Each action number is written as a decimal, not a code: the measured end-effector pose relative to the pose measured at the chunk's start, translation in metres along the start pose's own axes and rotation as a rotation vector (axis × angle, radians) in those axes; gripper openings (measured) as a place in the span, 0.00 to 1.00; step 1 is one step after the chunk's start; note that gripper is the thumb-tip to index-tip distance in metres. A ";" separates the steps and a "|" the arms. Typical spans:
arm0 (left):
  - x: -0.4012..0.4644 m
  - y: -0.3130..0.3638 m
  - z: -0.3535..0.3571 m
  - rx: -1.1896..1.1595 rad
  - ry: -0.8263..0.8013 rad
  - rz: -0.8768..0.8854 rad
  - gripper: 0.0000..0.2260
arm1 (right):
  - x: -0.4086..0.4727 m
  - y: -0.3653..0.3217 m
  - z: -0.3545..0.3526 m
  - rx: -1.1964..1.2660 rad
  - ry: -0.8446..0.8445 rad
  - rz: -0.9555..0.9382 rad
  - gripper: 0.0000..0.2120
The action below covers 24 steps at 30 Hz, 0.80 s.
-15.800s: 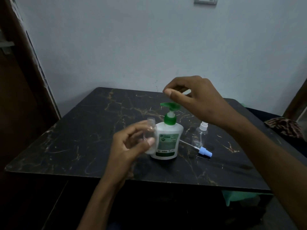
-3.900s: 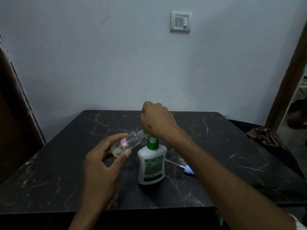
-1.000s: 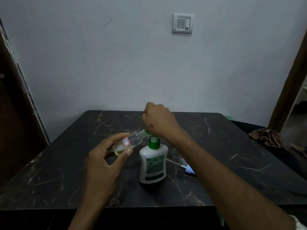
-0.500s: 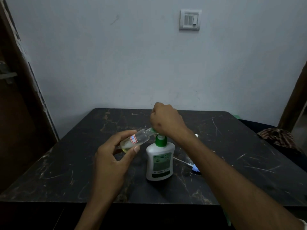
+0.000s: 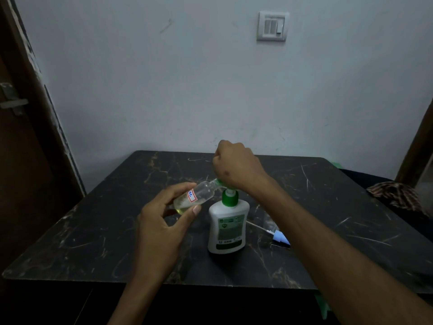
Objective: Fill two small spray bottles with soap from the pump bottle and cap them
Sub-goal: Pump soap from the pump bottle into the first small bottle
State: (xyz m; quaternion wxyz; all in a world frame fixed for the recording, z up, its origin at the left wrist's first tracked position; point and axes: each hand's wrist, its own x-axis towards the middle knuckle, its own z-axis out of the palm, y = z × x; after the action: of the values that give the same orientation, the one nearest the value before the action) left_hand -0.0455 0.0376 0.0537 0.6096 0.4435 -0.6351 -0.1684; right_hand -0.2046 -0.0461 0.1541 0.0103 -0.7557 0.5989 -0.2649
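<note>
Our left hand's fingers (image 5: 187,187) pinch the clear spray bottle (image 5: 199,195), tilted with its mouth at the green nozzle; a little yellowish soap sits inside. To its right, our right hand (image 5: 235,167) is fisted on the pump bottle (image 5: 227,227) head. Farther right, a blue spray cap (image 5: 280,238) lies on the black table (image 5: 93,231). We judge filling barely begun; capping and the second bottle remain.
</note>
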 end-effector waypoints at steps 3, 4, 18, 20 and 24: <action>0.000 0.000 0.001 0.013 0.006 -0.001 0.18 | 0.000 0.001 0.001 0.033 -0.030 0.036 0.10; 0.000 -0.001 0.000 0.012 0.007 -0.006 0.18 | -0.001 0.001 0.003 0.052 -0.043 0.061 0.10; -0.001 0.000 0.001 -0.002 0.013 -0.017 0.19 | -0.005 0.000 -0.001 0.057 -0.111 0.085 0.08; -0.001 0.001 0.001 -0.002 0.011 -0.003 0.19 | -0.004 -0.001 -0.005 0.027 -0.085 0.051 0.06; 0.000 -0.001 0.000 0.003 0.025 0.004 0.18 | -0.002 -0.002 -0.003 0.027 -0.082 0.063 0.07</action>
State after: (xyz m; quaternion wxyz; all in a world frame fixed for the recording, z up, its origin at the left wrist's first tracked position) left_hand -0.0446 0.0369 0.0529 0.6172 0.4451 -0.6286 -0.1607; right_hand -0.2044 -0.0434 0.1564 0.0536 -0.7464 0.6180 -0.2411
